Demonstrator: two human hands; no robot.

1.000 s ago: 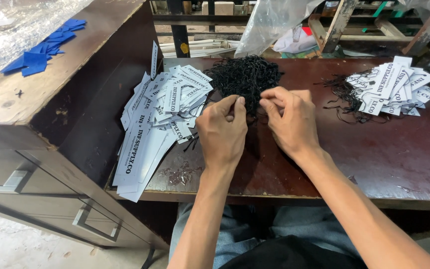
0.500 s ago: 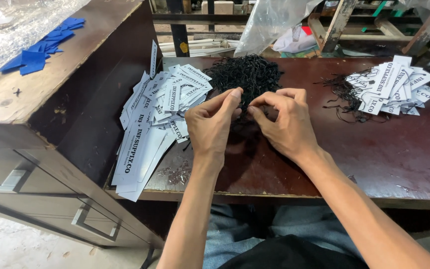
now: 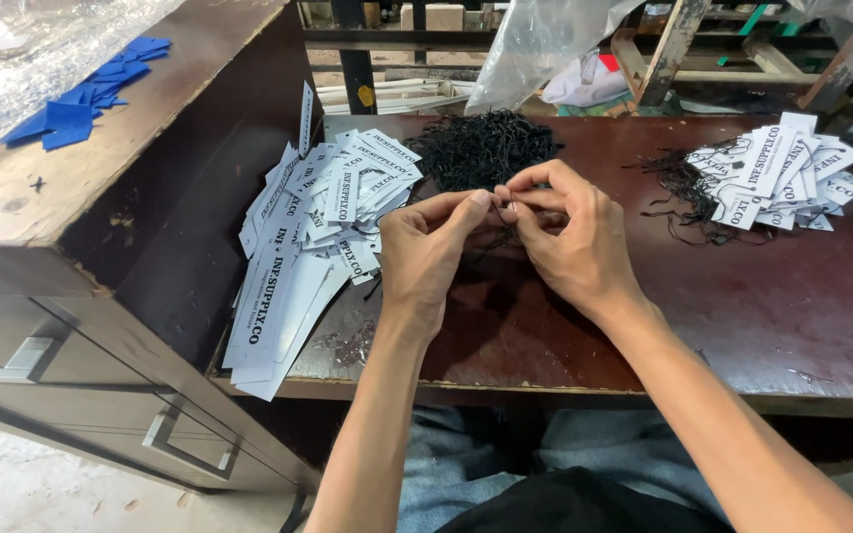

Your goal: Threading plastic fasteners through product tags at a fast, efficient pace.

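Together, the left hand [image 3: 425, 252] and right hand [image 3: 575, 242] meet fingertip to fingertip above the dark red counter [image 3: 742, 296], pinching a thin black string [image 3: 505, 209] between them. Just behind the hands lies the heap of black strings [image 3: 481, 148]. A spread of white paper tags [image 3: 318, 227] sits just left of the left hand; strung tags [image 3: 772, 183] lie well to the right.

A heap of black strings [image 3: 481, 148] lies at upper centre on a dark reddish-brown table [image 3: 644, 316]. White tags [image 3: 318, 227] with black print spread left of centre, more white tags [image 3: 782, 173] lie at upper right, and bright blue pieces [image 3: 86, 99] sit at upper left on a worn brown cabinet [image 3: 32, 197].
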